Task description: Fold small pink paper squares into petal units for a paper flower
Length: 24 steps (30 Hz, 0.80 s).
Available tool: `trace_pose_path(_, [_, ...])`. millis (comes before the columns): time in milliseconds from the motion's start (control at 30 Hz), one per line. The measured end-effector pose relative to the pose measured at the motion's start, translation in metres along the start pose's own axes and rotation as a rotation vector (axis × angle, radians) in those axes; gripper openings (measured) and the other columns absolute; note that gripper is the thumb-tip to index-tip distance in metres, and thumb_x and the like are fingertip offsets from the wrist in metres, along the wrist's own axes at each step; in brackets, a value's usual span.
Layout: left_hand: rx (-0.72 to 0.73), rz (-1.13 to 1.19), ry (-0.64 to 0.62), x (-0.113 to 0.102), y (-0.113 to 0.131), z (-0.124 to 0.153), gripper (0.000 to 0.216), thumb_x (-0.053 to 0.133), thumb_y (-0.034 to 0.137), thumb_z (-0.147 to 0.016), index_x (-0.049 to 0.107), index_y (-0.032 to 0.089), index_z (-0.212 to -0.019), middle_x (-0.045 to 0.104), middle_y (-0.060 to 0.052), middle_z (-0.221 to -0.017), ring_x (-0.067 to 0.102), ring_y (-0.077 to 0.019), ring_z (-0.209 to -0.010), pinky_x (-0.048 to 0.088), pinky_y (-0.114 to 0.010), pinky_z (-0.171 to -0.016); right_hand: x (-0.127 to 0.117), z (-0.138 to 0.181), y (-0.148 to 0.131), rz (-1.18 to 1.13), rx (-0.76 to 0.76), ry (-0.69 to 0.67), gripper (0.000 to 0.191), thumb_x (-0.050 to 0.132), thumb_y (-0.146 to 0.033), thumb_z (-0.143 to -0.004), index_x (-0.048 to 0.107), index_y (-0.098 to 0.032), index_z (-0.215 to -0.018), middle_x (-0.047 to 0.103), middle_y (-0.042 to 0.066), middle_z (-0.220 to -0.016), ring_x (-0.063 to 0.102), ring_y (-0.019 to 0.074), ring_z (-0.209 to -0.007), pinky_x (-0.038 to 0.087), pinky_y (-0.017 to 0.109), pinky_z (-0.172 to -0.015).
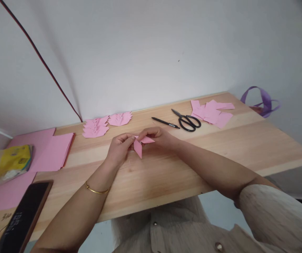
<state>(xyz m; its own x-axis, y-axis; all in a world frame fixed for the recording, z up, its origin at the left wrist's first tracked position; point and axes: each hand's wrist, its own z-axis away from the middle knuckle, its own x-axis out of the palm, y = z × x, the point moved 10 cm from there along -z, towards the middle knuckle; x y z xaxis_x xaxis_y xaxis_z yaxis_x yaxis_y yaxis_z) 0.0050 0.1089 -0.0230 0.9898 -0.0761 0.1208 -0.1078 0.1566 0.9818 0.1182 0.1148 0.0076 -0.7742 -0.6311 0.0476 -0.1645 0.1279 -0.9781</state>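
Note:
A small piece of folded pink paper (138, 149) is held between both hands just above the wooden table, its pointed flaps spread apart. My left hand (119, 147) pinches its left edge between thumb and fingers. On the other side, my right hand (162, 137) is closed on the paper, with some fingertips hidden behind the folds. Beyond the hands lie a black pen (165, 122) and black-handled scissors (186, 120), whose blades point up and left. Cut pink paper shapes with jagged edges (95, 127) rest in groups near the wall.
Pink paper scraps (211, 111) are piled at the back right. Stacked pink sheets (52, 153) lie on the left under a yellow plastic packet (11, 162). A phone (24, 214) sits at the front left. A purple ribbon (265, 100) hangs past the table's right edge.

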Motion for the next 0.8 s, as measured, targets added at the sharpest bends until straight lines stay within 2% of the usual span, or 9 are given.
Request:
trace_pose_path(367, [0.042, -0.059, -0.041, 0.003, 0.004, 0.002, 0.025, 0.065, 0.038, -0.073, 0.068, 0.014, -0.076, 0.069, -0.005, -0.072, 0.062, -0.0145, -0.065, 0.049, -0.027, -0.066, -0.007, 0.0, -0.001, 0.053, -0.035, 0.033, 0.021, 0.07, -0.033, -0.072, 0.07, -0.017, -0.087, 0.066, 0.005, -0.09, 0.061, 0.014, -0.082, 0.048, 0.028, -0.077])
trace_pose_path(600, [0.082, -0.131, -0.013, 0.001, 0.009, 0.002, 0.024, 0.065, 0.038, -0.074, 0.066, 0.014, -0.072, 0.067, -0.004, -0.069, 0.06, -0.0131, -0.063, 0.046, -0.024, -0.063, -0.002, -0.001, 0.0, 0.045, -0.02, -0.021, 0.025, 0.068, -0.032, -0.074, 0.067, -0.017, -0.094, 0.065, 0.004, -0.093, 0.06, 0.0132, -0.084, 0.046, 0.028, -0.079])
trace_pose_path(700, [0.112, -0.153, 0.032, -0.004, 0.012, 0.001, 0.024, 0.065, 0.038, -0.073, 0.065, 0.014, -0.069, 0.063, -0.001, -0.064, 0.056, -0.0107, -0.058, 0.044, -0.023, -0.06, -0.013, -0.003, 0.002, 0.096, 0.034, 0.065, 0.027, 0.062, -0.034, -0.079, 0.062, -0.018, -0.101, 0.064, 0.002, -0.089, 0.058, 0.0113, -0.078, 0.045, 0.026, -0.073])
trace_pose_path(800, [0.13, -0.205, 0.053, -0.007, 0.015, 0.002, 0.023, 0.064, 0.037, -0.073, 0.064, 0.014, -0.068, 0.062, 0.0, -0.064, 0.054, -0.01, -0.058, 0.043, -0.022, -0.06, -0.024, -0.002, 0.007, 0.174, 0.116, 0.136, 0.028, 0.051, -0.041, -0.085, 0.062, -0.018, -0.096, 0.06, 0.001, -0.081, 0.052, 0.01, -0.068, 0.042, 0.024, -0.064])
